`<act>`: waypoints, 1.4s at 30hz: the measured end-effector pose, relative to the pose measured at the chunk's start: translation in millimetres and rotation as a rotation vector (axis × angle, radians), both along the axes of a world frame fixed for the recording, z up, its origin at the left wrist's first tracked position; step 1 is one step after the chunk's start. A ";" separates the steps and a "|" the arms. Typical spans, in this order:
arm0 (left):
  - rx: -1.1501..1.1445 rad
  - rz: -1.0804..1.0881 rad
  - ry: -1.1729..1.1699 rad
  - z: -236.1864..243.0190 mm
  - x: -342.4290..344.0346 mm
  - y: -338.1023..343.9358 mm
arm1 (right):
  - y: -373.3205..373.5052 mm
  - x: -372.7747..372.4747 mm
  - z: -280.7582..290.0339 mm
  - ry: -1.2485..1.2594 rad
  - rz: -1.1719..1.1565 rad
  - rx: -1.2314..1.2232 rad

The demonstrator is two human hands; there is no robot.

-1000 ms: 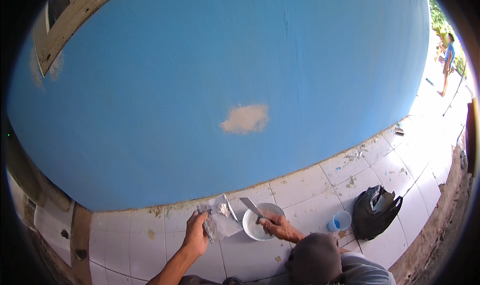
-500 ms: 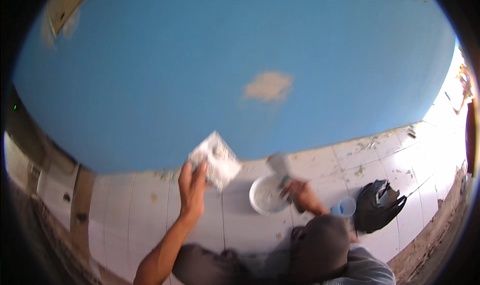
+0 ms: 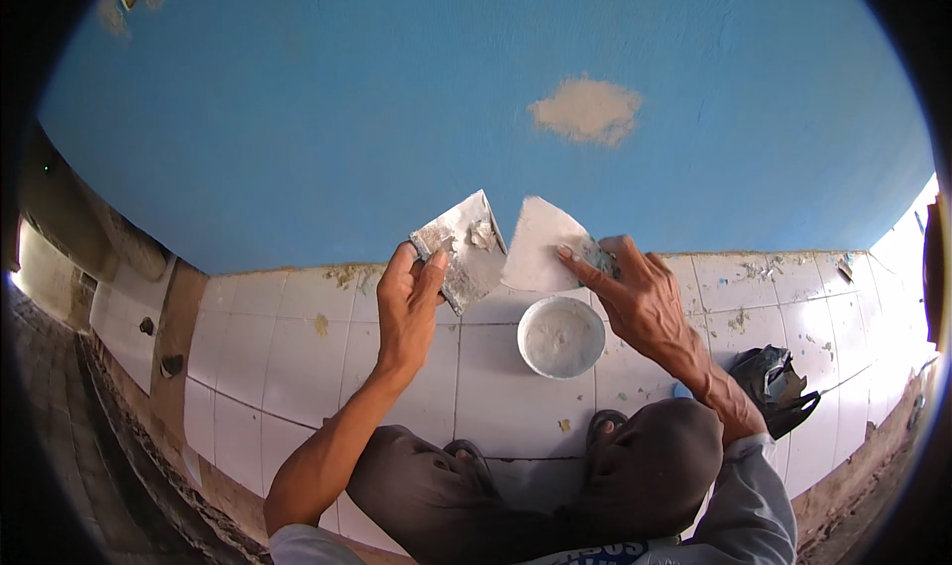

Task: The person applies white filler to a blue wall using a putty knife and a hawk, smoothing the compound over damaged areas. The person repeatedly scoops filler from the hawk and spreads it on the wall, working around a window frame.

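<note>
My left hand (image 3: 411, 297) grips a flat square plate (image 3: 478, 273), its pale face smeared with a white lump of putty (image 3: 483, 234). My right hand (image 3: 640, 285) is closed round the greenish handle of a wide putty knife (image 3: 540, 240), with the index finger laid along the pale blade. The blade stands close beside the plate's right edge, tilted. Below both tools, a round white bowl (image 3: 561, 338) of whitish paste rests on the tiles. Ahead, the blue wall (image 3: 397, 99) carries a bare beige patch (image 3: 589, 110).
White floor tiles (image 3: 397, 436) with paint flakes run along the wall's foot. A black plastic bag (image 3: 778, 387) stands to the right, and a blue thing partly hidden by my right forearm lies near it. My knees (image 3: 650, 456) flank the bowl's near side. A dark sloping strip (image 3: 69, 406) lies far left.
My right hand has lifted the putty knife from over the bowl up to the plate. My left hand with the plate has risen and shifted right in view. The view itself has shifted.
</note>
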State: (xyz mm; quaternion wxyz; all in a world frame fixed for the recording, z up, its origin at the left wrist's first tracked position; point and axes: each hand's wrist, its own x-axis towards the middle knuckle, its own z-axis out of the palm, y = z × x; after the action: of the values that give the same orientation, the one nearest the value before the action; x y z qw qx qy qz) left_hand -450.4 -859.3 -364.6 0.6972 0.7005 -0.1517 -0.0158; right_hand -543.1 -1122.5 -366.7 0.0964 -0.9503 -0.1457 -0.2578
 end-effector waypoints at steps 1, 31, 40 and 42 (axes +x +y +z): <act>0.012 -0.015 -0.009 -2.9 0.6 0.5 | 0.4 3.3 1.9 -0.024 0.008 -0.021; -0.128 -0.008 -0.153 25.1 32.8 -52.5 | -135.3 -16.2 42.3 0.464 0.178 1.586; 0.096 -0.114 -0.483 185.2 133.4 -93.8 | -184.8 31.8 202.6 -0.057 0.074 1.147; 0.117 -0.152 -0.502 218.7 144.7 -95.6 | -182.4 39.2 236.2 -0.185 -0.064 0.999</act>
State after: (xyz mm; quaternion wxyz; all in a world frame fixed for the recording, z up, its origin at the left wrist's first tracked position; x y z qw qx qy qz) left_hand -305.6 -954.9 -145.9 0.5929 0.7083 -0.3707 0.0973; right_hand -503.9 -1304.8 -130.5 0.5178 -0.7653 0.0166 -0.3819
